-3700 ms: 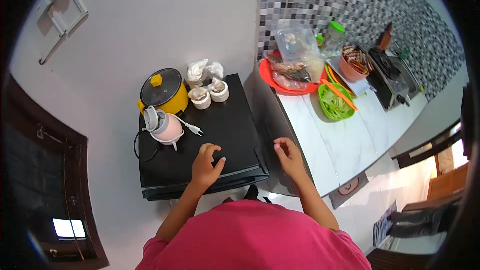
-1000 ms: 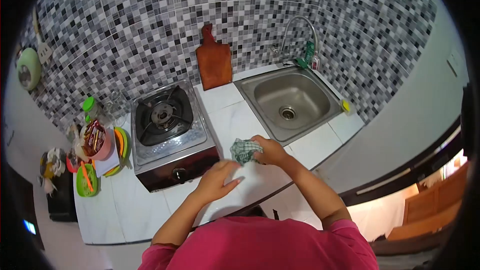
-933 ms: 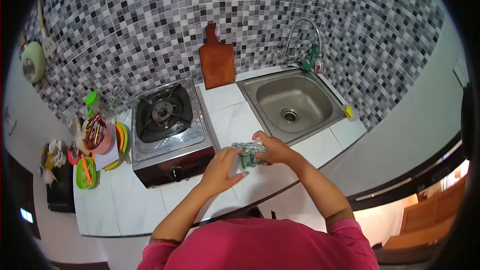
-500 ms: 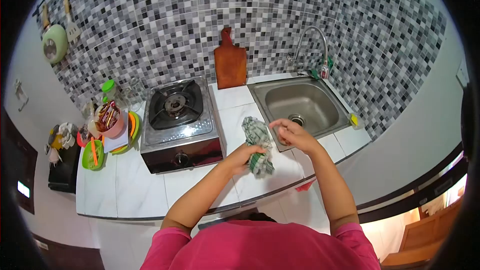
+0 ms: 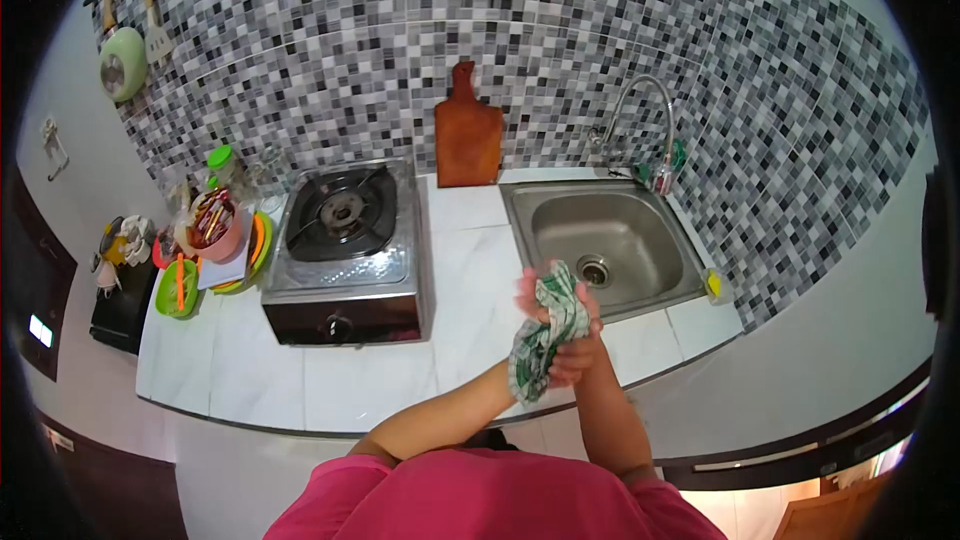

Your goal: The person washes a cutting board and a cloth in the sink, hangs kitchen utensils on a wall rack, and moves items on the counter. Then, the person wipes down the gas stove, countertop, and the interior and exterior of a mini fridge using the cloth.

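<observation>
A green-and-white checked cloth is bunched around my hands, over the counter just in front of the sink. My left hand is closed on the cloth, its fingers wrapped against my right wrist. The cloth lies across my right hand and covers much of it. Its fingers show beyond the fabric, stretched out and slightly blurred. Nearest to both hands is the steel sink.
A gas stove stands left of my hands. Upright against the tiled wall leans a wooden cutting board. A curved faucet rises behind the sink. Green bowls and a pink container crowd the left end.
My right hand has come down and left to meet the cloth. My left hand has carried the cloth right and toward me, and now wraps it against the right hand.
</observation>
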Demonstrator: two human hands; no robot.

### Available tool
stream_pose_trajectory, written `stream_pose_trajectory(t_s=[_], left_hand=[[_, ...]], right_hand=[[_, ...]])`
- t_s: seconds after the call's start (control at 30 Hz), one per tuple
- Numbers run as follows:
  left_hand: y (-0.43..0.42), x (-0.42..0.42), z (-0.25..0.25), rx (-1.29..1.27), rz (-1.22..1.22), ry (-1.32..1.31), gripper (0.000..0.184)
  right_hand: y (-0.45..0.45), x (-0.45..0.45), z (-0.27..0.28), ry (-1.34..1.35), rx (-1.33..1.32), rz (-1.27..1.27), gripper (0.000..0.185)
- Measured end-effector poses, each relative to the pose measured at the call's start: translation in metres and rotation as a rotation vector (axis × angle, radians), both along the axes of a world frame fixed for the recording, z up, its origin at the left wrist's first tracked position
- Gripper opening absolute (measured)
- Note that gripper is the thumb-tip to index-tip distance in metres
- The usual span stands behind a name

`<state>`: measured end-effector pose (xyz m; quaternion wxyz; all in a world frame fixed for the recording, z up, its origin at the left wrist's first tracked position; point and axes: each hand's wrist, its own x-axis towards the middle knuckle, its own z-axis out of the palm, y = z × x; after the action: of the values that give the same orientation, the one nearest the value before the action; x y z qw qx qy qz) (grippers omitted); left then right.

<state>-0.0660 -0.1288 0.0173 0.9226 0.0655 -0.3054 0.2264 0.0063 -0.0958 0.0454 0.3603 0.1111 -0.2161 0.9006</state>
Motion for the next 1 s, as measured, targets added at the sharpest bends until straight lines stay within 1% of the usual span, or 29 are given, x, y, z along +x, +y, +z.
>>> stream_pose_trajectory(t_s=[0.03,0.07,0.1,0.17,0.2,0.23,0.27,0.33,0.43,0.53,0.6,0.63,0.73,0.77,0.8,0.83,0.87,0.93,1.0], left_hand=[[-0.006,0.002,0.020,-0.016,0.031,0.067,0.041],[-0.002,0.005,0.029,-0.032,0.060,0.136,0.042],[0.010,0.010,0.032,0.020,0.066,0.205,0.039],[0.034,0.015,0.051,0.125,0.151,0.678,0.034],[0.044,0.018,0.061,0.177,0.195,0.914,0.032],[0.052,0.026,0.068,0.262,0.383,1.169,0.022],[0.068,0.033,0.064,0.409,0.488,1.316,0.022],[0.109,0.043,0.044,0.711,0.702,1.600,0.022],[0.148,0.054,0.017,1.057,1.042,1.844,0.029],[0.178,0.055,-0.008,1.242,1.117,2.102,0.034],[0.186,0.056,-0.005,1.292,1.013,2.250,0.034],[0.190,0.056,-0.003,1.314,0.960,2.324,0.034],[0.206,0.059,-0.035,1.264,0.938,2.482,0.031],[0.205,0.057,-0.037,1.275,0.921,2.493,0.030],[0.205,0.055,-0.038,1.285,0.904,2.504,0.030],[0.204,0.052,-0.039,1.298,0.887,2.515,0.030],[0.202,0.050,-0.039,1.218,0.945,2.520,0.030],[0.192,0.044,-0.033,1.061,1.062,2.526,0.031],[0.179,0.029,-0.029,0.750,1.059,2.150,0.029]], right_hand=[[0.022,0.017,0.000,0.103,0.001,0.015,0.063],[0.026,0.031,0.027,0.017,0.002,-0.081,0.049],[0.031,0.045,0.053,-0.076,0.004,-0.173,0.036],[0.062,0.076,0.055,-0.212,0.185,-0.231,0.017],[0.073,0.086,0.058,-0.282,0.274,-0.257,0.017],[0.079,0.090,0.069,-0.447,0.286,-0.354,0.037],[0.090,0.093,0.069,-0.550,0.218,-0.395,0.039],[0.116,0.096,0.058,-0.750,0.075,-0.468,0.044],[0.159,0.086,0.021,-1.035,0.017,-0.712,0.045],[0.209,0.082,-0.033,-1.122,0.062,-0.841,0.046],[0.238,0.076,-0.070,-1.245,0.098,-0.983,0.044],[0.247,0.071,-0.080,-1.303,0.122,-1.056,0.043],[0.263,0.065,-0.106,-1.419,0.070,-1.110,0.043],[0.280,0.065,-0.134,-1.504,0.101,-1.186,0.043],[0.306,0.066,-0.175,-1.589,0.135,-1.263,0.043],[0.319,0.062,-0.198,-1.669,0.171,-1.341,0.043],[0.309,0.057,-0.184,-1.567,0.171,-1.245,0.041],[0.269,0.048,-0.114,-1.358,0.166,-1.051,0.039],[0.249,0.057,-0.081,-1.076,0.065,-0.705,0.037]])
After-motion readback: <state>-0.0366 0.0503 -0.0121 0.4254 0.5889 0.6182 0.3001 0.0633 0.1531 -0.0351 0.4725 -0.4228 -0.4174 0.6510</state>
